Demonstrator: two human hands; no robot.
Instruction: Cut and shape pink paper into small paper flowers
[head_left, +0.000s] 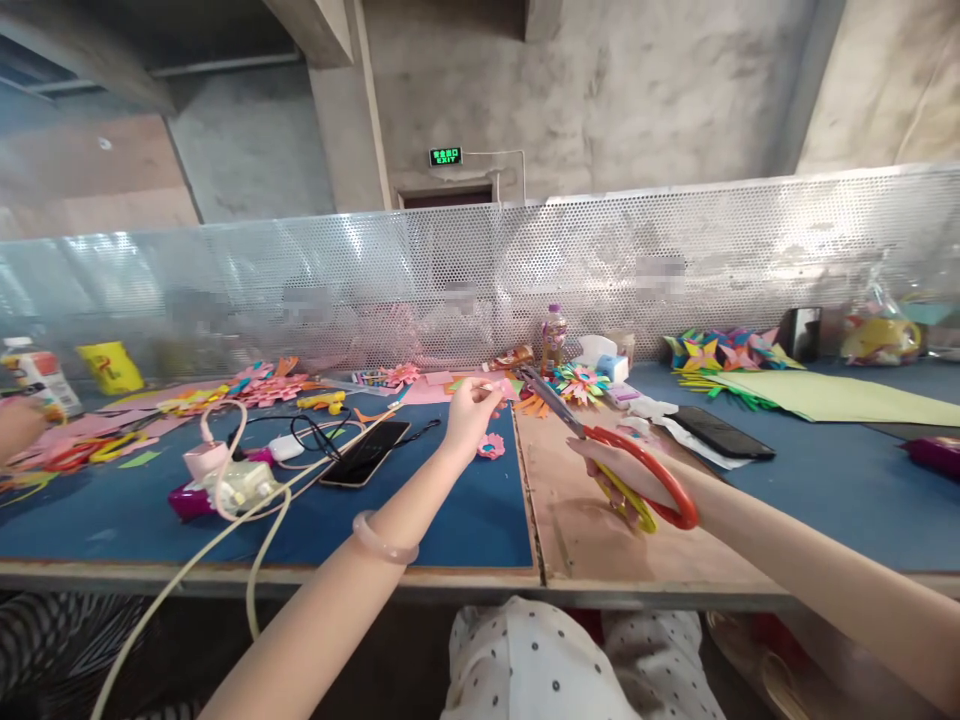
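Between the fingertips of my left hand (469, 415) is a small piece of pink paper (507, 389), raised above the table. My right hand (611, 468) grips a pair of scissors (637, 440) with one red and one yellow handle. Their blades point up and to the left, close to the pink paper, and I cannot tell whether they touch it. Below my left hand, a pink paper flower (491, 446) with a blue centre lies on the blue mat. A multicoloured paper flower (582, 384) lies behind the scissors.
A phone (367, 452), a power strip (240, 485) and trailing cables lie to the left. On the right are another phone (724, 432) and yellow-green paper sheets (840, 396). A perforated metal divider (480, 270) runs along the back. Another person's hand (19, 428) shows at far left.
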